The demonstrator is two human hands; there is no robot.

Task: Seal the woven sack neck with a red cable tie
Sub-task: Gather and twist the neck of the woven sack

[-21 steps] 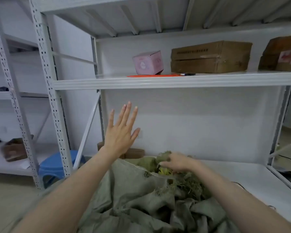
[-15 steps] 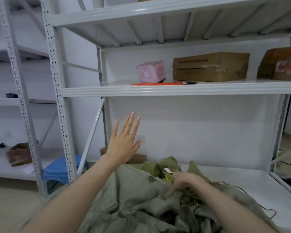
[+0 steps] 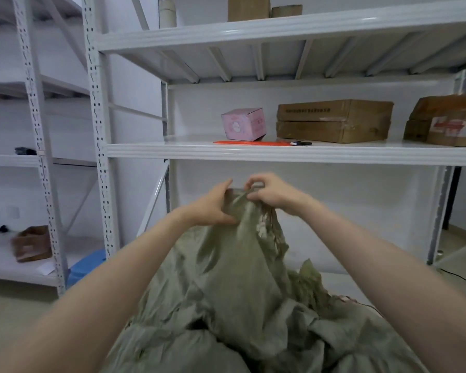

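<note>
Both hands hold up the green woven sack (image 3: 242, 265) by its neck: left hand (image 3: 213, 205) grips it, right hand (image 3: 269, 193) pinches the top; red cable ties (image 3: 250, 142) lie at the shelf's (image 3: 253, 153) front edge.

Your left hand (image 3: 213, 207) and right hand (image 3: 275, 196) are bare, and your left forearm (image 3: 113, 273) and right forearm (image 3: 374, 257) run uncovered from wrist to the view's lower edge.

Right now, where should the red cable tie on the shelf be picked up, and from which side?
Likely pinch the red cable tie near its left end, from the front: it lies flat along the shelf edge, the pink box behind and a black pen at its right end.
</note>
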